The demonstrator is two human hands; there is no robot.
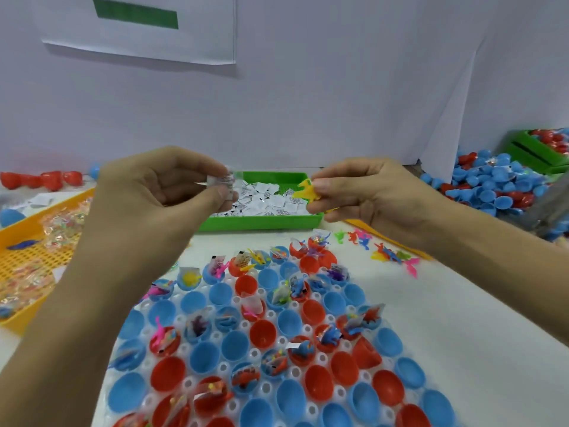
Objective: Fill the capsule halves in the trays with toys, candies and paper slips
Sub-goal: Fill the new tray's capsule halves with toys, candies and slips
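Nearest us, the white tray [311,329] of capsule halves [260,334] spreads over the table's near edge, many cups unfilled. We pinch a paper slip [222,180] in our left hand [160,192] and a yellow toy [303,190] in our right hand [366,195], both above the tray. Either could miss a cup and bounce away. Orange basket [27,241] of candies sits left; green tray [261,221] of slips lies behind; loose toys [388,252] right.

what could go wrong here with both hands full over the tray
1. The left hand pinches a small stack of paper slips; more than one could drop into a single capsule half.
2. The right hand holds the yellow toy only at its fingertips, so it may slip and land in an already filled half.
3. The forearms hang over the capsule tray and could knock upright halves askew.
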